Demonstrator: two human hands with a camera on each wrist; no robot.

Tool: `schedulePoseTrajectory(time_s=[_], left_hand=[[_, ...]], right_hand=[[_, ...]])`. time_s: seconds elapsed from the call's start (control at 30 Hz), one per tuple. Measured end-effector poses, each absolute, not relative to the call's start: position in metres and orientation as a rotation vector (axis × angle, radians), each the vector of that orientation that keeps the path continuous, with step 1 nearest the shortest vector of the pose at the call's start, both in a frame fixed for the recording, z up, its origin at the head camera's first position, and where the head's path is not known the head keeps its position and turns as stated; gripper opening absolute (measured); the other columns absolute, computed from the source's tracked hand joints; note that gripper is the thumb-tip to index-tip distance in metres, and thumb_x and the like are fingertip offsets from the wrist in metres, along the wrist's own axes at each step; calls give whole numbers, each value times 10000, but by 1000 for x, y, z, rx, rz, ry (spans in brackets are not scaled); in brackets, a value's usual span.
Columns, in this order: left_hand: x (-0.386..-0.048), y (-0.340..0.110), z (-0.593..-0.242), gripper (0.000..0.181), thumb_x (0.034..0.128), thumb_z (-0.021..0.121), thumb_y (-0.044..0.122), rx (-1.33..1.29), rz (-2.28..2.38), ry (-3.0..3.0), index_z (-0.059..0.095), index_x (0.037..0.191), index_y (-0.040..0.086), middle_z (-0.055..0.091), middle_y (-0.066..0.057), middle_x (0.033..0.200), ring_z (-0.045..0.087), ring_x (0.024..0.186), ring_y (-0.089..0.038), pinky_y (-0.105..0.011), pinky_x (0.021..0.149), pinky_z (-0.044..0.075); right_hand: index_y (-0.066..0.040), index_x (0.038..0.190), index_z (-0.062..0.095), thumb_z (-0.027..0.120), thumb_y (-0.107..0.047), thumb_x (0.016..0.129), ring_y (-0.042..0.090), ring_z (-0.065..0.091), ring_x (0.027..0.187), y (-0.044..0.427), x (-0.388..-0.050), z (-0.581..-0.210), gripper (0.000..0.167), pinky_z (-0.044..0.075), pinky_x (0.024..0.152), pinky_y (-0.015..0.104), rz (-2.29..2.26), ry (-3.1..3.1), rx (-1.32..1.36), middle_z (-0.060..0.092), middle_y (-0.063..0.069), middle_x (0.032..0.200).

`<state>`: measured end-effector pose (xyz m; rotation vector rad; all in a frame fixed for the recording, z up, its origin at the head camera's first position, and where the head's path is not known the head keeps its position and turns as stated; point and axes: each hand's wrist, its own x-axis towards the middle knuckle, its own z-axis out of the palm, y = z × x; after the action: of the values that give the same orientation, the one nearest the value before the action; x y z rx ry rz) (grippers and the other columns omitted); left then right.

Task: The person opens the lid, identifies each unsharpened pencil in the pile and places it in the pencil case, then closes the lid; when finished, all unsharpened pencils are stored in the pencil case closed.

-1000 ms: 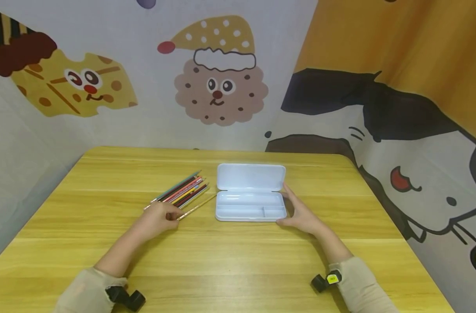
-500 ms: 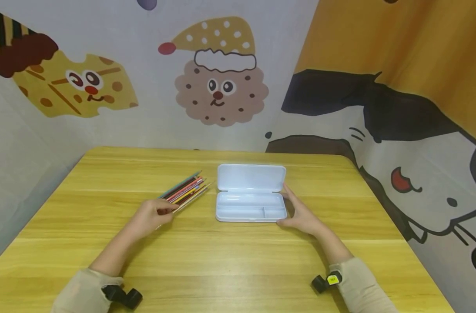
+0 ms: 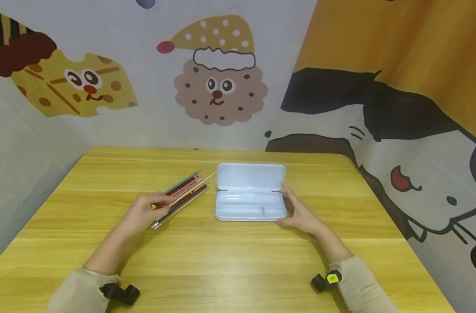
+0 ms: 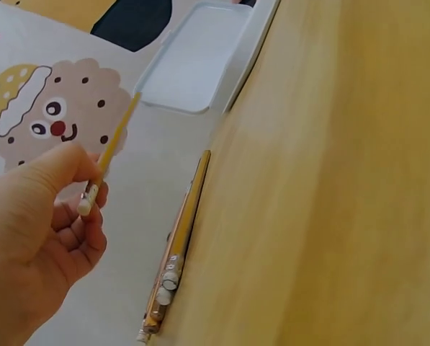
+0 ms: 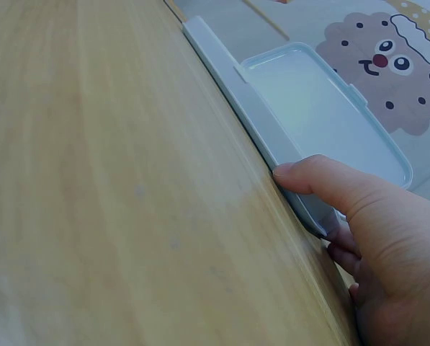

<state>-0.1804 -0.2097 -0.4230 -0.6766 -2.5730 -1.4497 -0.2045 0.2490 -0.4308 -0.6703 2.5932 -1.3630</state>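
Note:
My left hand pinches a yellow pencil near its white eraser end, between thumb and forefinger. That pencil is raised off the table and slants up toward the far right. Below it lies a row of several pencils, side by side; the left hand covers some of their near ends. To the right stands a pale blue pencil case, its lid tipped back and its compartments bare. My right hand grips the case's right end, thumb at the front corner and other fingers round the side, partly hidden.
Everything rests on a wood-grain table. Behind it hangs a cloth printed with cartoon figures, close to the table's back edge. A small black camera is strapped to each sleeve.
A pale pencil in my left hand was laid against the row's near side and let go. The hand moved left and now holds a yellow pencil lifted from the row. The right hand stays put.

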Motion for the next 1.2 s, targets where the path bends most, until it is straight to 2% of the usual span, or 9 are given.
schedulePoseTrajectory(time_s=[0.33, 0.67, 0.77, 0.87, 0.9, 0.97, 1.07, 1.13, 1.2], left_hand=[[-185, -200, -415, 261, 876, 641, -42, -822, -1458, -2564, 706, 1121, 21, 652, -98, 936, 537, 769, -144, -259, 596, 477], [-201, -171, -409, 244, 924, 616, 29, -1011, -1326, -2640, 697, 1149, 77, 630, -88, 892, 482, 722, -130, -258, 582, 447], [-207, -162, -406, 244, 937, 609, 51, -1042, -1270, -2667, 698, 1156, 112, 646, -34, 975, 512, 796, -132, -272, 633, 456], [-214, -150, -401, 266, 928, 610, 18, -1123, -1194, -2670, 690, 1171, 91, 649, -18, 1016, 533, 852, -136, -302, 695, 459], [-217, -146, -399, 271, 921, 614, 6, -1145, -1168, -2674, 688, 1172, 80, 653, -23, 1021, 555, 925, -155, -320, 762, 468], [-223, -139, -397, 286, 907, 621, -23, -1208, -1113, -2666, 680, 1177, 49, 657, -49, 984, 564, 888, -156, -367, 851, 455], [-232, -128, -397, 286, 906, 624, -16, -1259, -1045, -2663, 680, 1178, 50, 669, -36, 992, 571, 886, -141, -442, 1018, 351], [-237, -121, -399, 274, 911, 622, -5, -1278, -1009, -2662, 687, 1169, 62, 676, -32, 1040, 564, 865, -132, -439, 1001, 367], [-242, -115, -403, 266, 915, 617, -2, -1297, -981, -2655, 694, 1158, 73, 674, -27, 1074, 577, 927, -154, -421, 957, 409]], right_hand=[[-58, 1535, 18, 827, -56, 729, 383, 211, 1381, 248, -205, -428, 1142, 49, 1099, 586, -1360, 2597, -685, 353, 244, 1444], [-54, 1533, 6, 817, -24, 731, 371, 230, 1378, 246, -208, -429, 1141, 45, 1110, 560, -1387, 2562, -708, 354, 242, 1441], [-55, 1534, 10, 820, -29, 729, 369, 226, 1379, 247, -208, -429, 1142, 44, 1106, 570, -1379, 2574, -704, 358, 236, 1443], [-55, 1534, 13, 823, -43, 730, 367, 211, 1386, 247, -207, -429, 1141, 41, 1102, 578, -1368, 2585, -694, 356, 231, 1448], [-56, 1535, 14, 823, -46, 730, 367, 204, 1388, 247, -207, -429, 1141, 41, 1102, 580, -1365, 2588, -690, 355, 229, 1449], [-56, 1535, 15, 824, -54, 730, 370, 195, 1390, 248, -206, -429, 1141, 42, 1098, 588, -1360, 2593, -681, 353, 228, 1449], [-59, 1536, 16, 824, -51, 729, 372, 197, 1389, 248, -205, -429, 1142, 46, 1099, 588, -1363, 2590, -676, 355, 229, 1447], [-59, 1536, 16, 822, -45, 729, 374, 202, 1386, 248, -205, -429, 1140, 47, 1100, 585, -1370, 2586, -678, 355, 231, 1446], [-63, 1537, 16, 820, -37, 731, 369, 206, 1385, 248, -204, -429, 1138, 48, 1104, 576, -1376, 2582, -681, 356, 228, 1446]])
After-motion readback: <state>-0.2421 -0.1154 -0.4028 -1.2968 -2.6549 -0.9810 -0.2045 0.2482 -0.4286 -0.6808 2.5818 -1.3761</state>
